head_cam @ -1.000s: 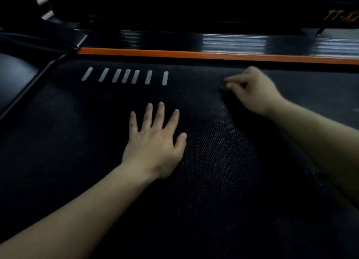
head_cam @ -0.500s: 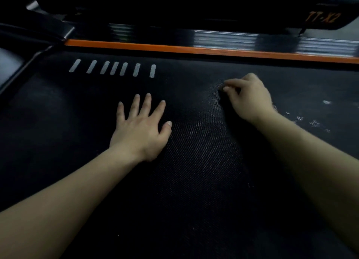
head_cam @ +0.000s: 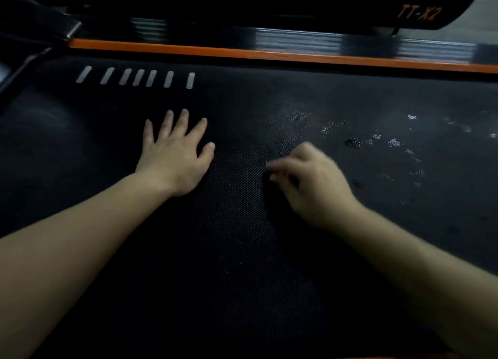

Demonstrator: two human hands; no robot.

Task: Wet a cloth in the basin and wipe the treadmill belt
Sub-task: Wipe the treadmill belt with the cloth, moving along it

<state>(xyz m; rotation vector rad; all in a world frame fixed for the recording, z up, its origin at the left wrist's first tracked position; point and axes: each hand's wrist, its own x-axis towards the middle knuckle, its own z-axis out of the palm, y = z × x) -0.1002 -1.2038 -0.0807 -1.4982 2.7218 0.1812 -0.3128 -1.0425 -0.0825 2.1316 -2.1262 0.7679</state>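
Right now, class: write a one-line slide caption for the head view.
Left hand flat on the black treadmill belt; blurred right hand, fingers curled, near pale specks.

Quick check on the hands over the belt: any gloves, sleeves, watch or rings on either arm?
No gloves on the left hand or the right hand. The left forearm and right forearm are bare to the frame edge: no sleeve, watch or wristband. No ring shows on the left; the right is motion-blurred, so small details there cannot be told.
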